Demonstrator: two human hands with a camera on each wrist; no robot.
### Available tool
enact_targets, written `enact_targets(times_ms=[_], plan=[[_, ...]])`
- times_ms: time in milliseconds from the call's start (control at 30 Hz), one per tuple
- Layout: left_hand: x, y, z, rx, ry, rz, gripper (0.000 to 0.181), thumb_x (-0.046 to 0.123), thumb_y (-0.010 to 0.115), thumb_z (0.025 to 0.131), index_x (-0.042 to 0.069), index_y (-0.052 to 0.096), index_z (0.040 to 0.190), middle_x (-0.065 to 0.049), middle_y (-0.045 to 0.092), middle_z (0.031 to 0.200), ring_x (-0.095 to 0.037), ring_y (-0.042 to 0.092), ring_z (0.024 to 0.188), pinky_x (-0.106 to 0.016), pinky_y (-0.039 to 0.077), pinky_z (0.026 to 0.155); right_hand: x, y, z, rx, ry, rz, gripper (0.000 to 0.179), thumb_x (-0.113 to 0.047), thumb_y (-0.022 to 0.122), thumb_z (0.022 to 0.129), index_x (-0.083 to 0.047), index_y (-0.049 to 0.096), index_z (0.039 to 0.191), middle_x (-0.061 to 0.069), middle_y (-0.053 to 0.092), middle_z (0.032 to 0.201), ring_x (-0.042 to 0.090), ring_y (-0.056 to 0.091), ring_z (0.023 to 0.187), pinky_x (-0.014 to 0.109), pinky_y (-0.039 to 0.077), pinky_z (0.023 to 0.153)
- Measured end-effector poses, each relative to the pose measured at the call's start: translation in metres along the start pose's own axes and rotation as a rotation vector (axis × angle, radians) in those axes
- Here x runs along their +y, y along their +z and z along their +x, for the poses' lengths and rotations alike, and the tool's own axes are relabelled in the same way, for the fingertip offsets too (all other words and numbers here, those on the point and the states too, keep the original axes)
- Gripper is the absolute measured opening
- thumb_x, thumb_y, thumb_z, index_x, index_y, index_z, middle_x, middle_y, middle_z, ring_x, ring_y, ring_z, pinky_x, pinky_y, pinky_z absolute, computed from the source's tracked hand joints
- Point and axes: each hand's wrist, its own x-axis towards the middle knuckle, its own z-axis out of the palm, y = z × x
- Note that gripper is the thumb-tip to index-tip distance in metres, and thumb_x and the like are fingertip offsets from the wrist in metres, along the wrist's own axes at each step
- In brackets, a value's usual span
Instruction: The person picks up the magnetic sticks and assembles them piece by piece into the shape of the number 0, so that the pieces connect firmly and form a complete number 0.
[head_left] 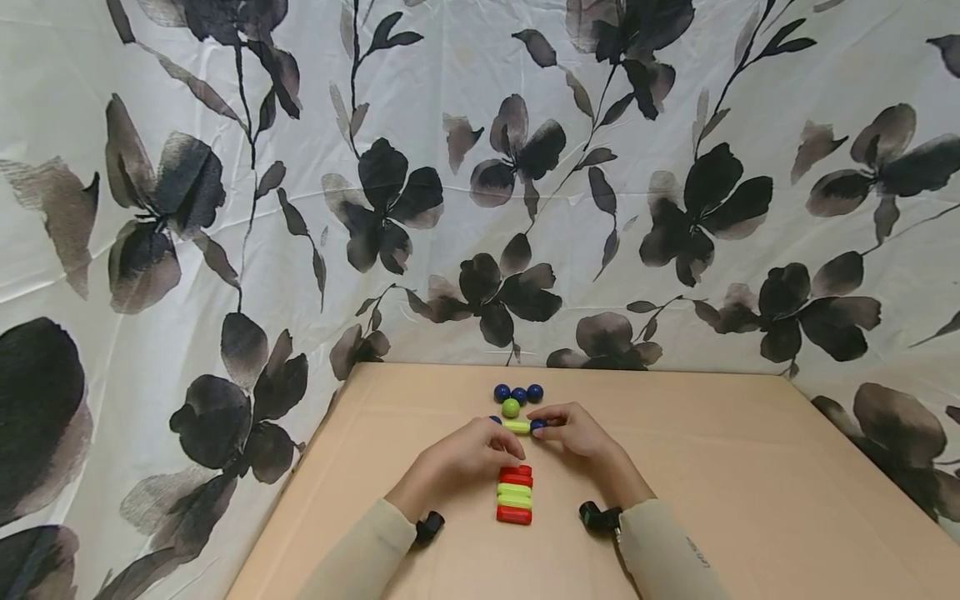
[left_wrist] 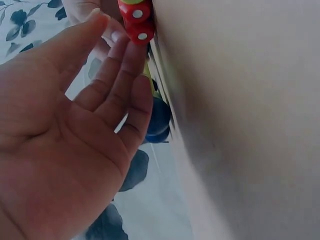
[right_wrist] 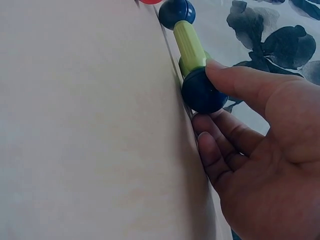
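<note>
In the right wrist view, my right hand (right_wrist: 270,130) pinches a blue ball (right_wrist: 204,92) between thumb and fingers. That ball sits at one end of a yellow-green stick (right_wrist: 190,45), with another blue ball (right_wrist: 175,14) at the stick's far end. My left hand (head_left: 472,450) hovers with loosely bent fingers left of the stick, partly covering the farther ball in the head view. Just beside its fingertips, a row of red sticks (head_left: 514,516) and yellow-green sticks (head_left: 514,502) lies on the table. The left wrist view shows red stick ends (left_wrist: 142,36) right at those fingertips.
Beyond the hands, a lime-green ball (head_left: 511,408) and three blue balls (head_left: 519,397) stand close together near the table's back edge. The tan table (head_left: 750,483) meets a white floral cloth (head_left: 450,208) behind it. Each wrist carries a small black camera (head_left: 598,517).
</note>
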Motion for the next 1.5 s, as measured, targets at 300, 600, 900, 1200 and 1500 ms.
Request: enact_targets(times_ms=[300,600,900,1200,1500], plan=[[-0.002,0.003,0.008,-0.028,0.095,0.167,0.007,0.015,0.074,0.098,0.020,0.078,0.100,0.010,0.074,0.093,-0.002,0.063,0.086,-0.019,0.053,0.084,-0.002,-0.002,0.000,0.005,-0.002,-0.020,0.033,-0.011,0.074,0.097,-0.001,0.073,0.127,0.014,0.075,0.118,0.016,0.060,0.093,0.022,0.051,0.082],[0.003,0.003,0.004,0.030,0.082,0.276,0.008,0.018,0.071,0.100,0.022,0.077,0.097,0.014,0.070,0.091,-0.004,0.058,0.089,-0.022,0.052,0.089,-0.002,-0.001,0.000,-0.001,-0.005,0.000,0.032,-0.010,0.074,0.096,0.001,0.073,0.127,0.018,0.074,0.119,0.018,0.059,0.093,0.021,0.050,0.080],[0.004,0.005,0.006,0.026,0.098,0.301,0.006,0.015,0.078,0.094,0.019,0.079,0.099,0.014,0.073,0.089,-0.001,0.061,0.084,-0.018,0.053,0.084,-0.003,-0.001,0.001,0.001,0.015,0.000,0.032,-0.009,0.074,0.096,-0.002,0.073,0.127,0.013,0.075,0.117,0.020,0.059,0.093,0.022,0.051,0.081],[0.004,0.004,0.007,0.071,0.118,0.302,0.008,0.014,0.071,0.100,0.018,0.078,0.102,0.011,0.072,0.095,-0.004,0.059,0.090,-0.021,0.053,0.090,-0.002,-0.002,0.001,-0.002,-0.001,0.014,0.032,-0.007,0.073,0.096,0.001,0.072,0.127,0.017,0.075,0.119,0.018,0.060,0.093,0.021,0.051,0.081],[0.003,-0.006,0.006,0.055,0.073,-0.165,0.028,0.012,0.056,0.107,0.010,0.073,0.129,-0.012,0.073,0.128,-0.015,0.065,0.111,-0.029,0.054,0.097,0.000,-0.003,0.002,-0.016,0.001,0.029,0.032,-0.006,0.074,0.095,-0.002,0.074,0.126,0.017,0.074,0.122,0.021,0.062,0.096,0.021,0.054,0.082]])
